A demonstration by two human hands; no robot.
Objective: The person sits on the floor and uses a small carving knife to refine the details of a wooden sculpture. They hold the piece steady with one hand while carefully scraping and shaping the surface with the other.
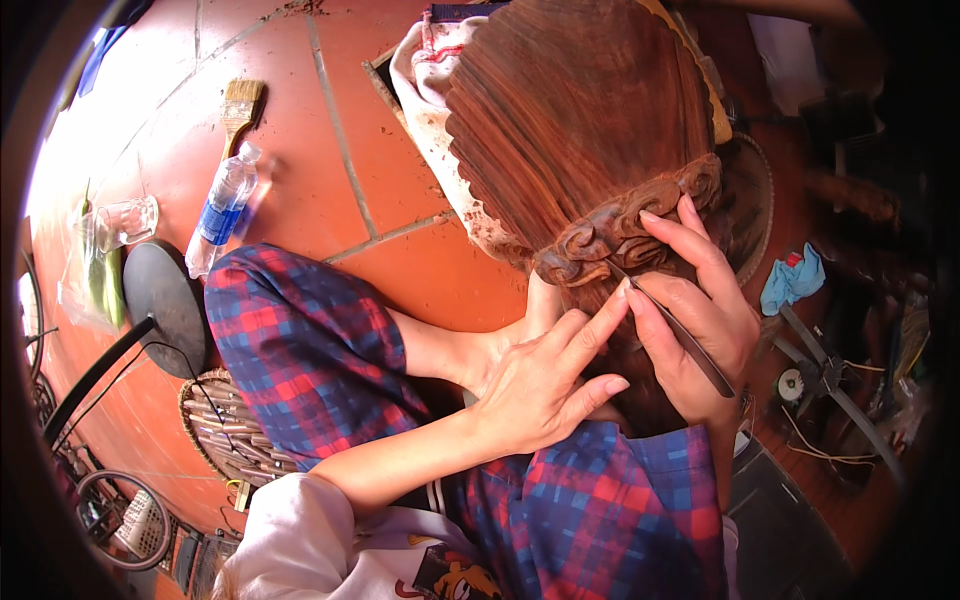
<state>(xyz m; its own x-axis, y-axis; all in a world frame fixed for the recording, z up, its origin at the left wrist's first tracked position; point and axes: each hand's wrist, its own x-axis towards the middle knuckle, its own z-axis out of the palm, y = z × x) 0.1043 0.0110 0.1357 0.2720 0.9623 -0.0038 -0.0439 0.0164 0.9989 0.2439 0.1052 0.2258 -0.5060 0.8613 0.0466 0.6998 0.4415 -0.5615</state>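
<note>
A large reddish-brown wooden piece [585, 95] with scalloped sides lies in front of me. Its near edge has a band of carved scrolls [590, 240]. My right hand [712, 325] is closed around a thin, dark carving chisel [690, 345], its tip at the scrolls. Two of that hand's fingers rest on the carving. My left hand [540, 385] has its index finger stretched to the chisel near the tip, with the thumb spread apart and the other fingers slightly bent. Whether that fingertip presses on the blade or just touches it, I cannot tell.
A white cloth [440, 130] lies under the wood's left side. On the tiled floor are a brush [240, 105], a plastic bottle [222, 210], a glass [130, 220] and a basket of tool handles [225, 425]. A lamp's round base [165, 305] stands left; a blue cloth [792, 280] lies right.
</note>
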